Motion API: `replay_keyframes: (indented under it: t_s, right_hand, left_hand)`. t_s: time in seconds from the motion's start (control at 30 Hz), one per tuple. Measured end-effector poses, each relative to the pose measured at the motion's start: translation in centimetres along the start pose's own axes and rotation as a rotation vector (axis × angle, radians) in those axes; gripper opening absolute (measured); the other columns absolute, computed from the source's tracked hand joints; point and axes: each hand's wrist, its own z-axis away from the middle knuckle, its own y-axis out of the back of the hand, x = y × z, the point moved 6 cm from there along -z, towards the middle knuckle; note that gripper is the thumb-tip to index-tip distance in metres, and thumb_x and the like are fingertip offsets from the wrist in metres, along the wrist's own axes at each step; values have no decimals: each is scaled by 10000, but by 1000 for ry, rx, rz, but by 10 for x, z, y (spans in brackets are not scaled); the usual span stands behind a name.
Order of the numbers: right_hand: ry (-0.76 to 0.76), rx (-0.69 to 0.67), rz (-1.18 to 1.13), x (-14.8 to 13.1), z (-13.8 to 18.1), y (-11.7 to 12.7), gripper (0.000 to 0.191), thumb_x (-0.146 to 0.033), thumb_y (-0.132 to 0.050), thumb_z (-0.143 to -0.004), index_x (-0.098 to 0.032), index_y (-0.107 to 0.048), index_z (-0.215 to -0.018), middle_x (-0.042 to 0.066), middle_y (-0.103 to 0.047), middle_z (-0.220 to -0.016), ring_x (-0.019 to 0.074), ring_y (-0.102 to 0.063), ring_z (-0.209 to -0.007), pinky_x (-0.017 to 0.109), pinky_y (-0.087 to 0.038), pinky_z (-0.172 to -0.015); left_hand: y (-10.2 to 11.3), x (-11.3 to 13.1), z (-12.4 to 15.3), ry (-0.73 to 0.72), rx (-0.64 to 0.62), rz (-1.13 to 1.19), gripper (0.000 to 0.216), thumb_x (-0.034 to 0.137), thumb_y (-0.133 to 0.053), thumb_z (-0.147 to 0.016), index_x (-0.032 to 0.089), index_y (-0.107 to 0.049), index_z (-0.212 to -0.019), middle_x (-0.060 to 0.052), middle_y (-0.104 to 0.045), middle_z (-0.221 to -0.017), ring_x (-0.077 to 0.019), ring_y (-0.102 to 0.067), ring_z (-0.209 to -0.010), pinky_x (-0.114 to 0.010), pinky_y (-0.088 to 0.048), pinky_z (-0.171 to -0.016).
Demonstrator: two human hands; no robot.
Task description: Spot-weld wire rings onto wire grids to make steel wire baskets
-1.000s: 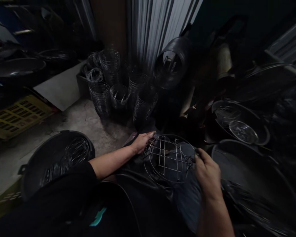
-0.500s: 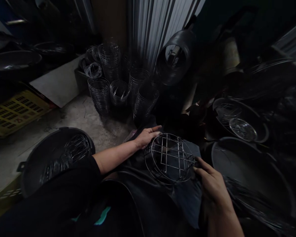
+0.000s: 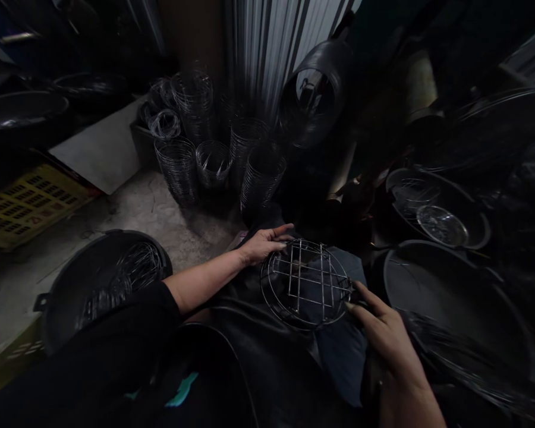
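A round wire rack [image 3: 298,277], with crossed bars inside its rings, is held over my lap between both hands. My left hand [image 3: 266,244] grips its upper left rim, with the thumb and fingers closed about the wire. At the right rim, my right hand [image 3: 380,318] pinches the rack between thumb and fingers. Below it lie a blue cloth-like piece [image 3: 343,356] and a dark apron [image 3: 271,362]. Some of the fingertips are hidden behind the wires.
Stacks of wire rings [image 3: 176,169] stand on the floor ahead, near a large wire coil [image 3: 312,95]. A black basin [image 3: 66,279] with bent wires is at my left, with a yellow crate [image 3: 31,199] beyond. More basins [image 3: 446,279] sit at my right.
The rack has tilted slightly, so its rings now overlap differently in view. Both hands keep their hold on it. The whole view has shifted a little.
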Motion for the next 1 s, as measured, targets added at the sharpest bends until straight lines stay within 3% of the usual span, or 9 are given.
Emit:
replay_keyframes:
  t_s: [0.1, 0.23, 0.47, 0.57, 0.73, 0.83, 0.9, 1.0]
  right_hand:
    - [10, 2, -33, 2, 5, 0, 678, -414, -706, -565, -140, -666, -1184, 103, -652, -1206, 305, -573, -1156, 381, -447, -986]
    - [48, 17, -41, 4, 5, -1, 696, -446, -710, -578, -138, -655, -1199, 109, -654, -1196, 296, -598, -1116, 374, -471, -952]
    - [54, 54, 9, 23, 9, -7, 673, -428, -684, -623, -145, -635, -1232, 94, -625, -1253, 284, -516, -1234, 397, -355, -1080]
    - [22, 25, -39, 30, 16, -10, 709, -428, -708, -654, -179, -578, -1305, 74, -594, -1301, 271, -497, -1254, 393, -337, -1092]
    - [-54, -78, -122, 34, 28, -16, 968, -453, -783, -597, -155, -406, -1437, 84, -699, -1074, 253, -654, -955, 367, -503, -895]
    - [-28, -85, -139, 36, 29, -18, 988, -457, -784, -602, -138, -382, -1446, 50, -717, -917, 217, -664, -827, 324, -526, -809]
    - [-15, -83, -136, 40, 27, -18, 977, -466, -779, -611, -146, -385, -1446, 35, -715, -895, 208, -664, -829, 304, -525, -799]
    - [-25, -72, -138, 48, 24, -17, 957, -466, -790, -606, -190, -405, -1438, 21, -712, -956, 203, -659, -906, 271, -521, -805]
  left_hand:
    - [3, -2, 3, 9, -66, -40, 656, 12, -647, -674, 219, -563, -1290, -92, -665, -1198, -86, -667, -721, -218, -501, -697]
    - [5, -5, 4, -11, -119, -77, 671, 26, -671, -674, 244, -556, -1299, -104, -613, -1291, -103, -677, -822, -244, -496, -808]
    - [4, -6, 8, -86, -194, -214, 603, 106, -711, -715, 249, -571, -1283, -79, -603, -1314, -210, -547, -1232, -349, -374, -1068]
    - [4, -5, 10, -95, -236, -294, 606, 101, -680, -733, 251, -549, -1305, -71, -573, -1353, -220, -494, -1293, -382, -302, -1128]
    - [3, -3, 19, 53, -470, -310, 816, 66, -638, -650, 290, -414, -1402, -53, -387, -1506, -244, -381, -1381, -407, -281, -1141]
    - [-2, 5, 30, 10, -610, -490, 1087, 107, -766, -548, 276, -230, -1478, -50, -185, -1586, -254, -219, -1452, -390, -230, -1166]
    - [-4, 9, 34, -53, -596, -738, 1263, 173, -853, -490, 259, -102, -1501, -68, -126, -1597, -267, -172, -1463, -397, -168, -1185]
    - [-6, 9, 40, -96, -522, -996, 1330, 334, -882, -501, 233, -16, -1505, -107, -196, -1578, -276, -205, -1454, -414, -139, -1189]
